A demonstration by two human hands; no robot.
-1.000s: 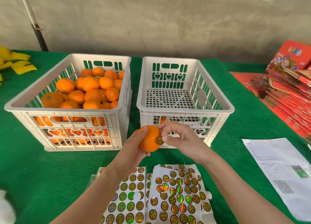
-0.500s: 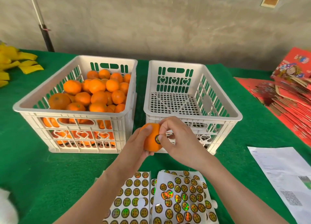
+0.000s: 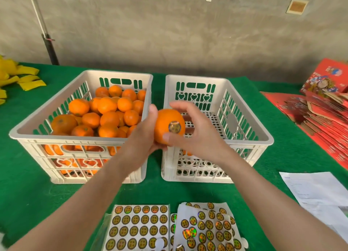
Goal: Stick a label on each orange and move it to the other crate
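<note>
The orange (image 3: 164,119), label (image 3: 174,126) already on, hangs over the near left corner of the right crate (image 3: 195,77) on the table (image 3: 28,175). The left hand (image 3: 141,137) cups its side; the right hand (image 3: 197,135) curls round it, thumb just below the label. Probably light, firm and apt to roll: grip across its sides, off the label.

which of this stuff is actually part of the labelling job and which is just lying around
For the job: held orange, label on it, left hand, right hand, left crate of oranges, right crate, sticker sheets.

Lying about: yellow pieces, red cartons, printed paper, pole.
</note>
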